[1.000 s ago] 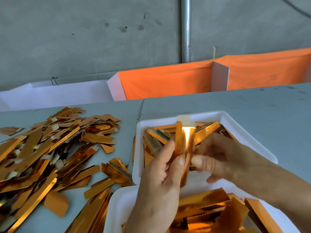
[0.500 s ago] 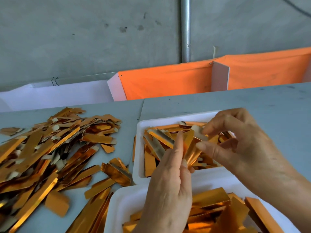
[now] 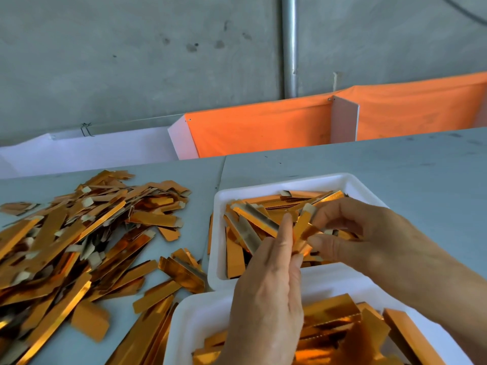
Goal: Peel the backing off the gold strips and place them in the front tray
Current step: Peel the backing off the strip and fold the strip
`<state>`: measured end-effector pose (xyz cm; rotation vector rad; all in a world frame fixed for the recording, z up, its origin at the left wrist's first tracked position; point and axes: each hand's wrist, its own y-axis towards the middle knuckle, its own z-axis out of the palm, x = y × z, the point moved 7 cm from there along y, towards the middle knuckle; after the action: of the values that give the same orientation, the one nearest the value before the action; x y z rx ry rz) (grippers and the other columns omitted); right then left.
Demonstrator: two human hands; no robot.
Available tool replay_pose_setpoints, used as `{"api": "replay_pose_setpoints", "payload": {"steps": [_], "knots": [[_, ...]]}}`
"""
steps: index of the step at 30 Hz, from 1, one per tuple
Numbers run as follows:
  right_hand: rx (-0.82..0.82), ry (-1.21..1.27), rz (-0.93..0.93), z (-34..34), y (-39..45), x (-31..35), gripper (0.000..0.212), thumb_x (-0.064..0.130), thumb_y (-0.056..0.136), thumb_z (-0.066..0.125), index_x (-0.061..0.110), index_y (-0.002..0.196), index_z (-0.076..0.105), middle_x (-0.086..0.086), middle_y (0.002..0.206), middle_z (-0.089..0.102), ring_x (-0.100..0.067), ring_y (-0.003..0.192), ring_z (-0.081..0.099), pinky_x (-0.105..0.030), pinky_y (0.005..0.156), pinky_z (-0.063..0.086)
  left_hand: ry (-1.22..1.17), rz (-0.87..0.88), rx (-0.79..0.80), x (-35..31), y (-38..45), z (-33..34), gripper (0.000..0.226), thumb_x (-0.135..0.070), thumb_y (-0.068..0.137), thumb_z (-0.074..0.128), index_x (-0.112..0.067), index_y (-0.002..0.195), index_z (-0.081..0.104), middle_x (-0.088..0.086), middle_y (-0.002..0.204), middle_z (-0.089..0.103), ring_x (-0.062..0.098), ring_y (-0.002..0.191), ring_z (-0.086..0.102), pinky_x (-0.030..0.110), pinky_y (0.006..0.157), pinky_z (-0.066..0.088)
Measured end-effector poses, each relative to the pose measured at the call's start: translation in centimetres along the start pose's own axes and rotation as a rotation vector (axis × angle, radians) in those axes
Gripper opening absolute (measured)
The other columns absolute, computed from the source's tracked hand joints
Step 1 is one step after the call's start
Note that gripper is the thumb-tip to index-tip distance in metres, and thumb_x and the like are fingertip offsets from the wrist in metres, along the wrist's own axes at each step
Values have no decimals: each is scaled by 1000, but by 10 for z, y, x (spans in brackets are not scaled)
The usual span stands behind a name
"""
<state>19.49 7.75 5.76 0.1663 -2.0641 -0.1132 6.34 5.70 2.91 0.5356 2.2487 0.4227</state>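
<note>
Both hands, left hand (image 3: 268,293) and right hand (image 3: 369,241), pinch one gold strip (image 3: 301,234) over the front tray (image 3: 218,248) (featherlight, floppy, slick foil): grip its ends.

Strip (image 3: 303,230) pinched between left hand (image 3: 268,301) and right hand (image 3: 369,238): glossy, mirror-like gold foil with a matt, pale paper tab at its top end. Far tray (image 3: 290,183), beneath the hands: smooth, matt white, plastic-like. Near tray (image 3: 184,327), below the left hand: same white finish; its strips (image 3: 332,317) show a high gloss. Pile (image 3: 73,238), left of the left hand: shiny gold faces mixed with dull beige paper. Table (image 3: 395,167): matt grey, lightly scuffed. Beyond the hands: orange cloth (image 3: 263,127), rough concrete wall (image 3: 131,61), metal pipe (image 3: 289,48).
</note>
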Motion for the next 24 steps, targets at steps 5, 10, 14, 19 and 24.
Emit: {"api": "replay_pose_setpoints", "payload": {"steps": [5,10,14,19,24], "knots": [[124,275,15,3,1,-3,6,19,76,72,15,76,68,-9,83,72,-21,80,71,-31,80,54,-11,35,13,-4,-1,2,55,-50,85,15,-55,138,0,-26,107,43,-6,99,48,4,84,35],[157,274,-19,4,3,-6,8,12,79,70,20,78,69,-8,91,72,-22,86,70,-32,78,57,-3,10,-9,-2,1,-1,56,-47,87,17,-51,143,10,-26,107,45,-5,98,49,3,81,37],[232,396,-48,7,2,-4,7,15,73,68,13,79,70,-6,95,73,-22,91,70,-29,76,58,-58,25,18,-4,2,-1,47,-41,95,24,-46,141,32,-21,99,53,-3,89,53,9,75,42],[248,388,-51,8,2,-6,12,22,67,70,19,78,74,-3,93,74,-16,87,71,-22,72,56,-49,25,17,-5,2,-4,52,-50,91,19,-33,124,55,-17,85,59,-6,77,53,7,63,40],[285,420,-57,10,1,-6,9,17,73,69,17,80,74,-6,95,73,-20,92,70,-24,78,56,16,45,-14,-6,-1,-5,49,-53,94,13,-50,139,30,-19,97,64,-4,86,56,1,72,38]]}}
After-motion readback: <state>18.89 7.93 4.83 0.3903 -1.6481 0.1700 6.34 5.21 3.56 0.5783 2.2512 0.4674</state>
